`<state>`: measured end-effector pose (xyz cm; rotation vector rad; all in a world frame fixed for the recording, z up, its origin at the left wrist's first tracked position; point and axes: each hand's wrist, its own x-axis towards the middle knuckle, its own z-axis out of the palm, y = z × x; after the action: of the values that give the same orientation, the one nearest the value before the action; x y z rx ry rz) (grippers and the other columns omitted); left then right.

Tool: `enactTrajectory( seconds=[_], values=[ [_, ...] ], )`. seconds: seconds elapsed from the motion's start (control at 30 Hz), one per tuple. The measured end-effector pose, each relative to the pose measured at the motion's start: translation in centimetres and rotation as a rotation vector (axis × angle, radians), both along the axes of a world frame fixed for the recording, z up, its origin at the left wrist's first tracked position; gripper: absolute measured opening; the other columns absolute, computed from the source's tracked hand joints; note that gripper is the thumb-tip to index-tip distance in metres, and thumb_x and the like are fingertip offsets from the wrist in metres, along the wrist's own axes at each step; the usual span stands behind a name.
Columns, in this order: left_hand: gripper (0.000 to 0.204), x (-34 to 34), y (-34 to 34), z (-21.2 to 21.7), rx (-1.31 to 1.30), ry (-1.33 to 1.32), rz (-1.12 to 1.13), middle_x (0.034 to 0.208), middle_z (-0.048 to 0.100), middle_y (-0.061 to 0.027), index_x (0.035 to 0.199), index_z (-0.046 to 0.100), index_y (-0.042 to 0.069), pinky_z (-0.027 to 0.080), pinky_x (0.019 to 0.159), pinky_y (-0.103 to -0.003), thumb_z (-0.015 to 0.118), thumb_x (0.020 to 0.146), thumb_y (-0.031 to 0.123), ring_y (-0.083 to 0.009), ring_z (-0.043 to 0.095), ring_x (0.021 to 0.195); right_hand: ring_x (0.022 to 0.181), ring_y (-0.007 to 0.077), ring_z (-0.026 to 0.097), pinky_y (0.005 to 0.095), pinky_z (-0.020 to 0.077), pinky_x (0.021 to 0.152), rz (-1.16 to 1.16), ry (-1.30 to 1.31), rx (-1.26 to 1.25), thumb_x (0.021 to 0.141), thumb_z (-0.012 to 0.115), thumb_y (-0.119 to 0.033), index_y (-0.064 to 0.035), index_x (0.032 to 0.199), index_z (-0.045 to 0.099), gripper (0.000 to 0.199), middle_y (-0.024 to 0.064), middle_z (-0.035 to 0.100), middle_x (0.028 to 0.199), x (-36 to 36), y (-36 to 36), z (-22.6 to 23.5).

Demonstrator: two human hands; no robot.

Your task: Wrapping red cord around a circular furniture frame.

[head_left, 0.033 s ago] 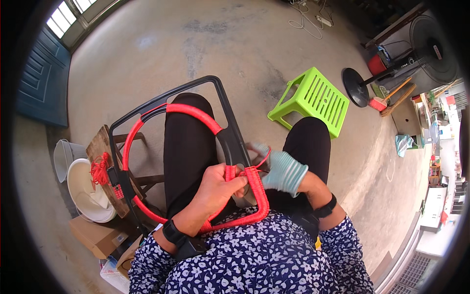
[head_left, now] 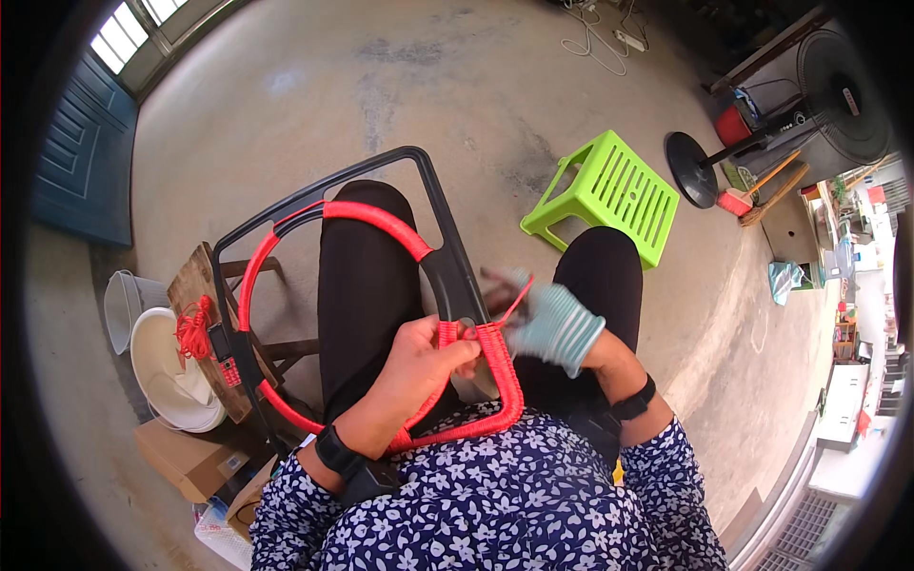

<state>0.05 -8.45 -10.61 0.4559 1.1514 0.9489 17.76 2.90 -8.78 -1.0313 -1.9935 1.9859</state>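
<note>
right hand (head_left: 562, 328) nudged outward, blurred, openness/grip can't tell | red cord (head_left: 517, 301) drawn farther, likely mid-wrap | left hand (head_left: 416, 362) clasped round frame (head_left: 456, 282)

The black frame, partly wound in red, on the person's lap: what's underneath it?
Through the black frame show the left trouser leg, floor and part of a wooden stool. Whatever lies directly beneath the left hand and red winding is covered.

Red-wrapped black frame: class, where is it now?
In the head view, the red-wrapped black frame is left of centre, over the person's left leg; the bare left hand grips its right side, beside the gloved right hand.
</note>
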Motion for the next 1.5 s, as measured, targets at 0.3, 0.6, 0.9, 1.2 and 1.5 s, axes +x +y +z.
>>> enactTrajectory(
  seconds=[0.3, 0.6, 0.9, 1.2, 1.5],
  values=[
    [0.019, -0.2, 0.5, -0.6, 0.027, -0.449, 0.24, 0.091, 0.066, -0.0073, 0.104, 0.059, 0.001, 0.052, 0.072, -0.03, 0.055, 0.093, 0.016, -0.0155, 0.063, 0.079, 0.071, 0.0292, 0.065, 0.0366, 0.0514, 0.062, 0.296, -0.251, 0.648, 0.081, 0.069, -0.022, -0.0053, 0.102, 0.061, 0.028, 0.0084, 0.063, 0.074, -2.2, -1.4, 5.2],
    [0.031, -0.6, -0.1, -0.8, -0.025, -0.412, 0.273, 0.087, 0.065, -0.0077, 0.101, 0.059, 0.002, 0.051, 0.062, -0.031, 0.054, 0.094, 0.032, -0.0171, 0.063, 0.072, 0.07, 0.0265, 0.063, 0.0375, 0.0512, 0.062, -0.154, -0.222, 0.999, 0.083, 0.064, -0.018, -0.0083, 0.092, 0.061, 0.014, 0.0084, 0.062, 0.081, 1.0, 1.3, 3.9],
    [0.021, -0.4, 0.4, 0.5, 0.037, -0.317, 0.154, 0.085, 0.063, -0.0079, 0.102, 0.058, 0.002, 0.045, 0.042, -0.024, 0.057, 0.09, 0.019, -0.0144, 0.06, 0.053, 0.052, 0.0095, 0.04, 0.0242, 0.0386, 0.05, -1.101, 0.796, -0.467, 0.099, 0.045, -0.013, -0.0022, 0.104, 0.05, 0.013, -0.0043, 0.04, 0.064, 10.6, 9.3, -0.1],
    [0.014, -0.3, 0.5, 1.1, 0.019, -0.251, 0.156, 0.076, 0.062, -0.0041, 0.098, 0.061, 0.004, 0.041, 0.037, -0.023, 0.059, 0.093, 0.016, -0.0118, 0.052, 0.041, 0.043, 0.0052, 0.031, 0.022, 0.0256, 0.038, -1.146, 0.401, -0.351, 0.096, 0.055, -0.026, -0.0093, 0.093, 0.053, 0.017, -0.0064, 0.036, 0.057, 12.1, 7.4, -3.1],
    [0.018, -0.3, 0.2, -0.4, 0.035, -0.411, 0.263, 0.076, 0.062, -0.0068, 0.097, 0.059, 0.003, 0.049, 0.056, -0.029, 0.056, 0.096, 0.021, -0.0146, 0.06, 0.062, 0.07, 0.0062, 0.054, 0.0217, 0.043, 0.062, -0.84, 0.028, 0.856, 0.086, 0.063, -0.004, -0.0042, 0.101, 0.069, 0.016, -0.0016, 0.062, 0.082, 2.0, 3.8, 2.5]
  ],
)
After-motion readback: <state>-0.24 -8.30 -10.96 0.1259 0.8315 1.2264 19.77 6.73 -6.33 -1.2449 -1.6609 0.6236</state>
